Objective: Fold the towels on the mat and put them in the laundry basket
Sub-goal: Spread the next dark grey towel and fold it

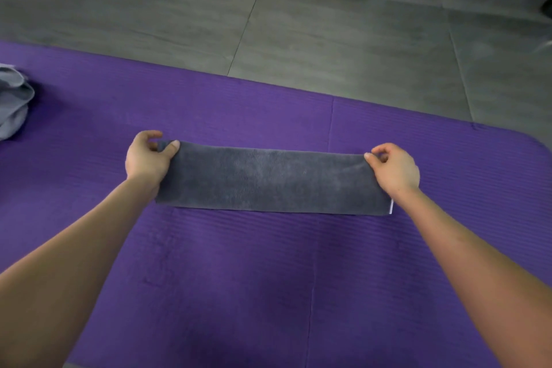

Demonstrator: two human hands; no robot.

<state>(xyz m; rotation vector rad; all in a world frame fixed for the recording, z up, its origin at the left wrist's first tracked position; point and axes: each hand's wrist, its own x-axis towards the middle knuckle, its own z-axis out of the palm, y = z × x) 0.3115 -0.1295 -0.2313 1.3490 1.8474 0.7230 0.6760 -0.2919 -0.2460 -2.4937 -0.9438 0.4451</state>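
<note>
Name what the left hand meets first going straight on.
Past the dark towel it pinches, the left hand has only purple mat, then grey floor ahead; looks free, though height is unclear.

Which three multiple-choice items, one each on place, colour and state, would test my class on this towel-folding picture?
1. Where on the mat does the crumpled pale cloth lie?
A. far left
B. far right
C. centre

2. What colour is the mat?
A. green
B. purple
C. red

3. How do the hands hold the dark towel?
A. both lie flat on it
B. only one touches it
C. each pinches a far corner

Answers:
1 A, it sits at the picture's left border.
2 B, purple shows all round the towel.
3 C, the left hand and the right hand each pinch a far corner.
</note>
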